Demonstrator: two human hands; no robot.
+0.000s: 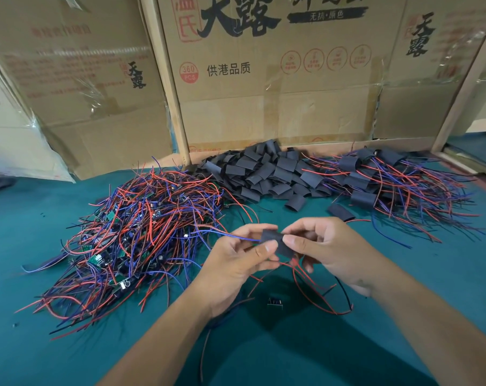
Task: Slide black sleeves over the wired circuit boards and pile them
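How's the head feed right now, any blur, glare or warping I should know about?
Head view: hands and black sleeve sharp; a dark shadow lies on the green table below them; plastic wrap at left glares; wide-angle bending tilts the cardboard boxes.

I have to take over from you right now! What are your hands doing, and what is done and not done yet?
Left hand: pinches one black sleeve with wires running out of it.
Right hand: pinches the same sleeve from its other side.
Bare wired boards: big tangle on the left of the green table.
Empty sleeves: heap at the back, middle.
Finished sleeved boards: pile at the back right.
Done: that right pile.
Left: finish this one, put it on the right pile, then work through the left tangle.
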